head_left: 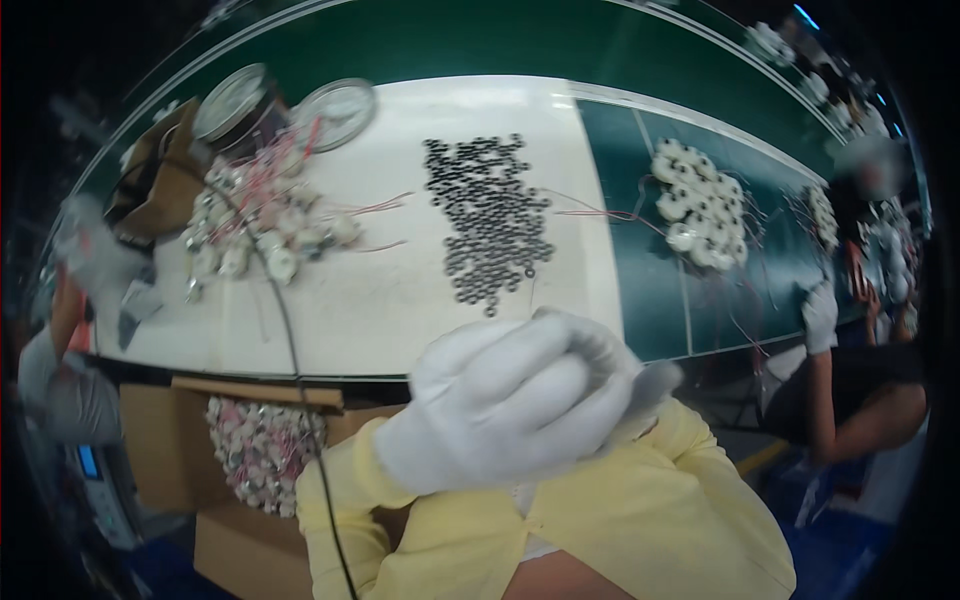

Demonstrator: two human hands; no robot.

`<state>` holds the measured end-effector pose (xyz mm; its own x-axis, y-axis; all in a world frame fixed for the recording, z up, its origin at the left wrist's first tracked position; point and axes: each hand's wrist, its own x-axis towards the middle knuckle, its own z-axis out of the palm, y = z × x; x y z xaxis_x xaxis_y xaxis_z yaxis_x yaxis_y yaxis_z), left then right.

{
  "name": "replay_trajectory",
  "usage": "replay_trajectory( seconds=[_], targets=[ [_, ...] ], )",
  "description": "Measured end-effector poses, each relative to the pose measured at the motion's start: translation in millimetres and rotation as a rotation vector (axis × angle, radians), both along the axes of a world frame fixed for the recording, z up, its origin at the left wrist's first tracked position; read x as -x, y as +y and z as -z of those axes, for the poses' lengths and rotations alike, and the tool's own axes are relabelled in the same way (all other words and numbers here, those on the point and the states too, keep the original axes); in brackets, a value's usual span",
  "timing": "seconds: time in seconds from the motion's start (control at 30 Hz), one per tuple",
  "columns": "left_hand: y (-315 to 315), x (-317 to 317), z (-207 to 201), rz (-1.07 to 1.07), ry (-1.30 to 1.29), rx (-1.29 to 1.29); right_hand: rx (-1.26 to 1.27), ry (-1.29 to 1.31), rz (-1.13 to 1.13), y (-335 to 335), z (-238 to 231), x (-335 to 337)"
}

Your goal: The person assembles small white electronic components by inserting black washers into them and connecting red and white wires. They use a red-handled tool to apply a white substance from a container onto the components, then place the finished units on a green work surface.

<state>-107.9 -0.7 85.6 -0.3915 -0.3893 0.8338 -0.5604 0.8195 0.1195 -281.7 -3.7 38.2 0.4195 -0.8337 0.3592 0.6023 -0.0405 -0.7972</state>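
One tin [245,128], one lid [345,122], one cable [296,362]; dozens black rings [490,222].

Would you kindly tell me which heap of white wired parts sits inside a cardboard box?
It is the lower-left heap, inside an open cardboard box; the others lie on the table.

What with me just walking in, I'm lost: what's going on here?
The person's gloved left hand and right hand are together before the chest; anything inside them is hidden. Dark rings lie on the white surface, between a left pile and a right cluster of white wired parts. Similar parts lie in an open box below.
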Motion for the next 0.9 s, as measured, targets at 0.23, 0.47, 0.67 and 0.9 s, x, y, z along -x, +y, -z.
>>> replay_trajectory(
  seconds=[0.23,0.47,0.67,0.9],
  targets=[
    [-21.3,-34.9,-17.1,-0.208,-0.092,-0.421,-0.557,-0.168,-0.359,-9.8,16.7,9.0],
    [-78.8,-108.7,50.2,-0.895,-0.37,-0.151,-0.798,-0.501,-0.344,4.7,-27.7,43.2],
    [-47.9,-87.7,41.1,-0.731,-0.332,-0.335,-0.267,-0.076,-0.208,-6.9,-10.9,128.8],
    [-43.8,-93.8,55.3,-0.754,-0.244,-0.237,-0.698,-0.144,-0.299,-9.7,-31.1,143.8]
  ],
)
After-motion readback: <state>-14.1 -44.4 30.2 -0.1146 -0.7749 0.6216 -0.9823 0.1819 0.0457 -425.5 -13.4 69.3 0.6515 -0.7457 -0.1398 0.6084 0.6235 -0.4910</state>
